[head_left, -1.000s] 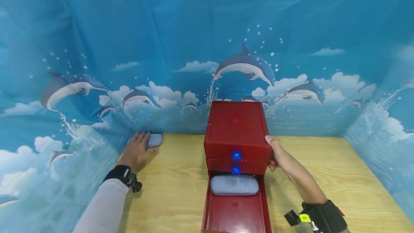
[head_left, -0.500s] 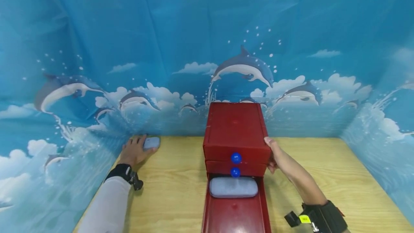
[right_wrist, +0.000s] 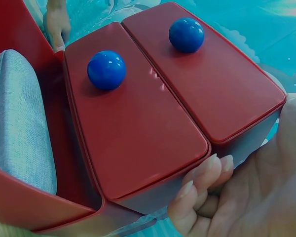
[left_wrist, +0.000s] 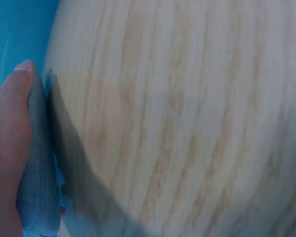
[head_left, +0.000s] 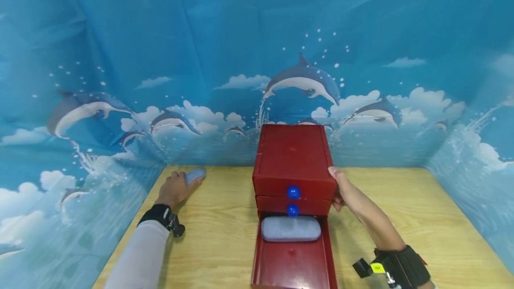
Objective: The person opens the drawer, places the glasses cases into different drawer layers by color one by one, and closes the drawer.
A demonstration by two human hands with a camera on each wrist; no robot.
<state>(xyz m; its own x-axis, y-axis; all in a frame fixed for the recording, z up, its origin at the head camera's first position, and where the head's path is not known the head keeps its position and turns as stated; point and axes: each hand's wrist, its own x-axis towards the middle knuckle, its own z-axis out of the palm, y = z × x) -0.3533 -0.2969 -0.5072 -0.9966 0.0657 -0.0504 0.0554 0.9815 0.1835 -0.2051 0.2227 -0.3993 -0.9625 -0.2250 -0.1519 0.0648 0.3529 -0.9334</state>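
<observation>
At the table's far left, my left hand [head_left: 173, 190] grips a grey-blue glasses case [head_left: 195, 175]. In the left wrist view the thumb lies along that case [left_wrist: 38, 173], which is tilted and casts a shadow on the wood; the other fingers are mostly hidden. My right hand [head_left: 346, 190] holds the right side of a red drawer cabinet [head_left: 295, 153], thumb at its top edge and fingers curled by the front corner. The bottom drawer [head_left: 295, 264] is pulled out. A second grey-blue case [head_left: 291, 229] lies across the back of it.
The cabinet's two upper drawers are closed, each with a blue ball knob, an upper knob [head_left: 293, 192] and a lower knob [head_left: 292, 210]. Around the wooden table [head_left: 217, 217] hangs a blue dolphin-print cloth [head_left: 225, 57] at the back and both sides.
My left hand has closed round the case, which was lying flat beneath its fingers, and has shifted it slightly right and tilted it. The right hand stays on the cabinet.
</observation>
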